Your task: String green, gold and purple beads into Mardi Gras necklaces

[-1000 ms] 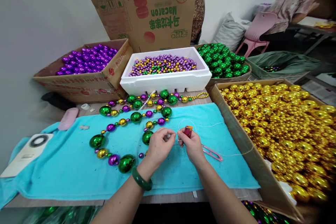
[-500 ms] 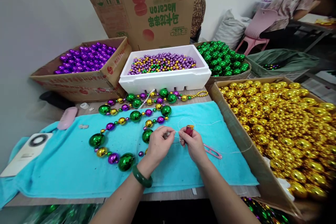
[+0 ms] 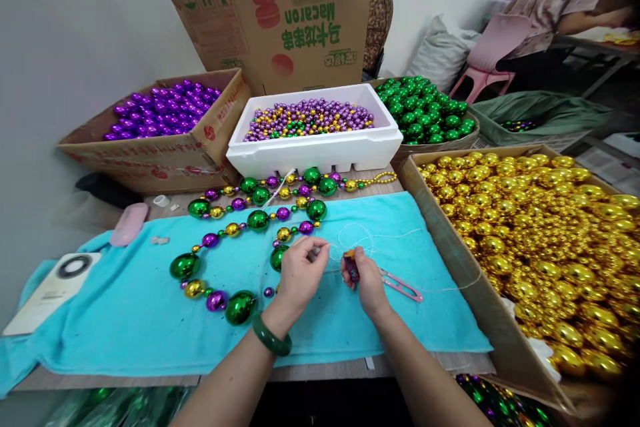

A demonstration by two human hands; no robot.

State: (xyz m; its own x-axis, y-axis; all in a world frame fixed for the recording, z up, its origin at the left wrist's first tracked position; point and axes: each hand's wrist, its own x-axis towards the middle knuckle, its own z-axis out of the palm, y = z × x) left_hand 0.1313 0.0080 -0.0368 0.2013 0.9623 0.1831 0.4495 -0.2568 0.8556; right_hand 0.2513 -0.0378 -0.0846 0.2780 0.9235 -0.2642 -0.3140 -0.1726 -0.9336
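Note:
My left hand (image 3: 303,271), a green bangle on its wrist, pinches the end of a thin clear string (image 3: 358,227) between thumb and fingertips. A small lighter (image 3: 351,265) with a dark body and orange top is gripped in my right hand (image 3: 369,278), thumb on its upper end. The two hands are a short gap apart over a blue towel (image 3: 165,340). To the left lies a strand of green, gold and purple beads (image 3: 258,221), part of it hidden behind my left hand. Right beside my right hand rests a pink cutter-like tool (image 3: 404,287).
Behind the towel stand a carton of purple beads (image 3: 160,110), a white foam box (image 3: 315,148) of small beads and a box of green beads (image 3: 425,110). A carton of gold beads (image 3: 530,227) borders the right. A phone-like object (image 3: 53,293) lies left. Two people sit farther back.
My hands have moved slightly apart. The lighter, earlier upright near the string, has turned and come lower with my right hand; my left hand has shifted a little left.

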